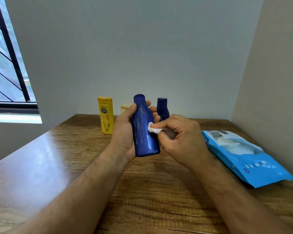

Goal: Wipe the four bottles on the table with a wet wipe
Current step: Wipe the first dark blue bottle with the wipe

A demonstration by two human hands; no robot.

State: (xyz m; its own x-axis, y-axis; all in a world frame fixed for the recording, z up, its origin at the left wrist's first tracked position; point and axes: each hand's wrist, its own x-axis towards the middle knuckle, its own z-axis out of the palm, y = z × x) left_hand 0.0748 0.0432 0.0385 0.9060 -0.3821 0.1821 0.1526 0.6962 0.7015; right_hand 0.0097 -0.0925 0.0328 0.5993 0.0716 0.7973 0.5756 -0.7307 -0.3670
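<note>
Blue bottle — scribbled with pale marks — is gripped upright above the wooden desk by the left hand, while a white wet wipe is pinched against its side by the right hand. A yellow bottle, a cream-capped one and a dark blue bottle are ranged along the grey wall; a blue wipes pack lies at right.

We see three bottles standing at the table's far edge — a fourth bottle held before them — the wipe pack lying right.
</note>
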